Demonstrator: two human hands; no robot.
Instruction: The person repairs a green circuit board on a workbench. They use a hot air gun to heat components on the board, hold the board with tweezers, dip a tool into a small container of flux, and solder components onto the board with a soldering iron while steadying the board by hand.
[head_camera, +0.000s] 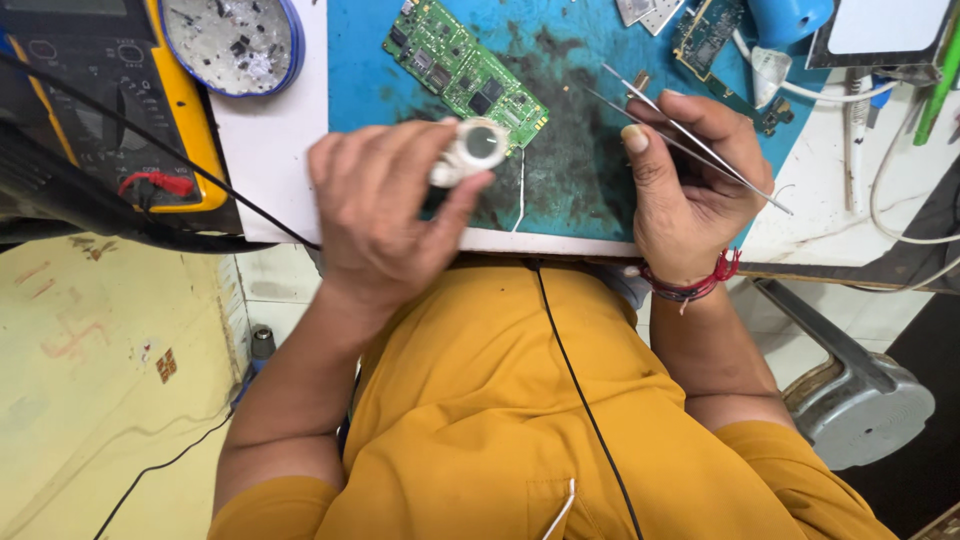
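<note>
Tweezers (690, 150), thin and of bright metal, lie pinched in the right hand (690, 190), its fingers closed about the middle of the two blades; the tips point up and away toward the green circuit board (465, 70), short of touching it. The left hand (385, 215) has its fingers wrapped shut round a small white cylindrical tool with a round lens-like end (478, 148), held just below the board's lower corner. The board rests flat on a stained blue mat (570, 170) on the white bench (270, 150). Such a board is judged light, stiff and fragile, its small parts easily knocked; it is best taken by its bare edges. The tweezers are springy and sharp-tipped, apt to slip if gripped near the points. Left of the board stand a yellow multimeter (150, 100) and a round dish of loose parts (235, 45); right of it lie a second, smaller board (710, 35) and white cables (880, 190). A black lead (585, 400) runs down from below the board over the yellow shirt.
</note>
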